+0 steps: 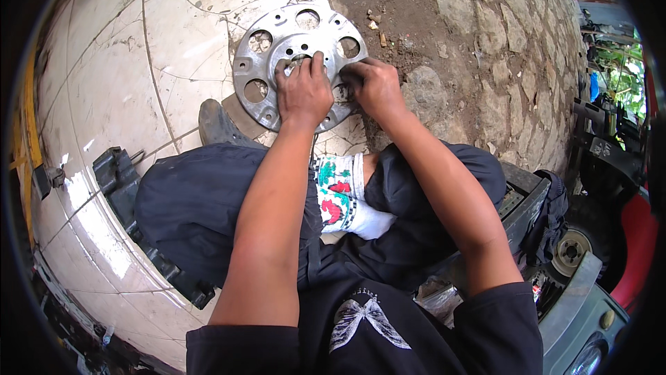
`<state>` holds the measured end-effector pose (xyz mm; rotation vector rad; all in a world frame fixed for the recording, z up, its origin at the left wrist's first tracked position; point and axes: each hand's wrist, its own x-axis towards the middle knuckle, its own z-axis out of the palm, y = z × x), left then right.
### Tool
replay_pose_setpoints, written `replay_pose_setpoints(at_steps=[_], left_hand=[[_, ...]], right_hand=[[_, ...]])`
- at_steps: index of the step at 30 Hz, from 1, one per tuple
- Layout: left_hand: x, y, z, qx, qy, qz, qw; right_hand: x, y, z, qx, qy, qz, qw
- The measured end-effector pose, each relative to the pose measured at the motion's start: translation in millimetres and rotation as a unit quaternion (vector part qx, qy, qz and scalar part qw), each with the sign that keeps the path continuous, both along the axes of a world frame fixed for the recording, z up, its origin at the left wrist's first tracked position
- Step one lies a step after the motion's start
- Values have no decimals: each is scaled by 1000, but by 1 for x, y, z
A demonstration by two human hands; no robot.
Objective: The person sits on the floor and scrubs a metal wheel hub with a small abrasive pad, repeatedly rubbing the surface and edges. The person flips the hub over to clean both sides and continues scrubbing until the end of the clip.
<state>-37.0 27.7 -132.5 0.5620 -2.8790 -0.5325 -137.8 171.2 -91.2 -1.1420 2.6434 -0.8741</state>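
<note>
A round silvery metal disc (248, 65) with a ring of large holes and a raised hub is in front of me, partly over the pale tiles. My left hand (304, 94) reaches onto the hub, its fingers bent and hooked at the central opening. Toward the right rim, my right hand (378, 87) has its fingers curled together over the disc, beside one of the large holes. Its dark fingertips hide whatever may be between them. Both hands cover part of the disc's near right side.
Cracked pale tiles (104, 49) lie to the left, bare soil (374, 0) and set stones (489, 49) to the right. A boot (220, 125) is near the disc's lower left edge. Black ribbed parts (123, 177) lie beside my left knee. A wheel (570, 250) stands at the right.
</note>
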Motion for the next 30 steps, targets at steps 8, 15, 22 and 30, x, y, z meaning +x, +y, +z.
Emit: replay_pose_setpoints(at_steps=[8, 15, 22, 30], left_hand=[[-5, -2, -9, 3, 40, -8, 999], [-1, -1, -3, 21, 8, -13, 1000], [-7, -3, -4, 15, -14, 5, 1000], [-20, -3, 26, 124, -54, 62, 989]], right_hand=[[-7, -9, 3, -11, 8, -12, 1000], [14, 3, 4, -10, -76, -3, 997], [0, 1, 63, -108, -150, -203, 962], [-21, 21, 82, -401, -386, -373, 742]])
